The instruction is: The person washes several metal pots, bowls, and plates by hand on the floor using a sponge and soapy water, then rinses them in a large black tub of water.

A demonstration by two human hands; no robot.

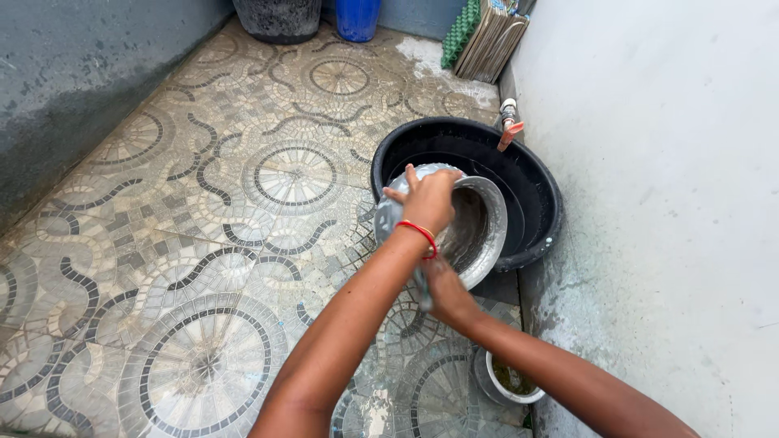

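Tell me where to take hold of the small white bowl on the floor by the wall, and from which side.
Grip the small white bowl by its rim, probably from above on the floor side. It stands upright with its mouth up, and the wall is close on its far side. The right hand's forearm crosses over it, hiding part of the rim. Something dark sits inside, so keeping it level seems wise.

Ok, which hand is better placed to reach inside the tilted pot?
Probably the left. The left hand sits on the upper rim of the metal pot, beside its open mouth, while the right hand props it from below over the black basin.
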